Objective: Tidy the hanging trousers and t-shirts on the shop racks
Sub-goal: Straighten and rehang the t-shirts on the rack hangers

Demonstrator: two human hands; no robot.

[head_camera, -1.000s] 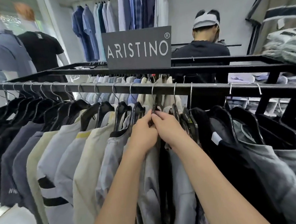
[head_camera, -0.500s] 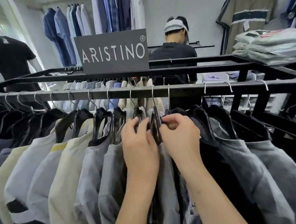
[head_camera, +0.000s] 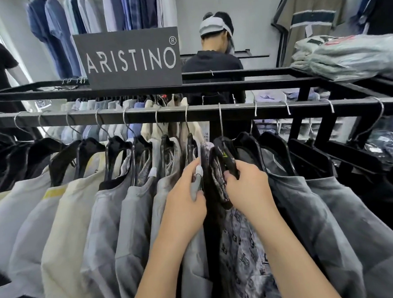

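A row of t-shirts on black hangers hangs from a black rail [head_camera: 269,108] across the view. My left hand [head_camera: 185,202] grips the shoulder of a light grey t-shirt [head_camera: 195,252] at its hanger. My right hand [head_camera: 248,189] holds the black hanger [head_camera: 226,156] and collar of a patterned grey t-shirt [head_camera: 245,256]. Between the two hands a narrow gap opens in the row. Pale shirts [head_camera: 64,226] hang to the left, dark grey ones [head_camera: 314,210] to the right.
A dark ARISTINO sign [head_camera: 130,58] stands on the rack's top shelf, with folded shirts [head_camera: 346,56] at its right end. A person in a black top [head_camera: 213,62] stands behind the rack. More shirts [head_camera: 95,14] hang on the far wall.
My hands have drawn apart, the right one pulling the patterned t-shirt's hanger to the right and the left one holding the grey t-shirt. The view has shifted right and closer.
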